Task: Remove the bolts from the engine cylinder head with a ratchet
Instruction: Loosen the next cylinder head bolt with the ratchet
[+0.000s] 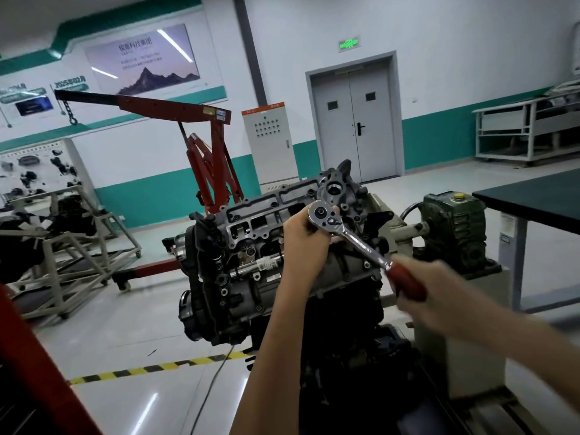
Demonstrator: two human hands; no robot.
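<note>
The engine with its grey cylinder head sits tilted on a stand in the middle of the view. A chrome ratchet with a dark red handle lies across the head's right end. My left hand grips the ratchet just under its round head. My right hand is curled round the red handle and looks blurred. The socket and the bolt under the ratchet head are hidden.
A red engine crane stands behind the engine. A green gearbox on the stand is to the right, beside a dark-topped table. Metal racks stand at left. A yellow-black floor stripe runs below.
</note>
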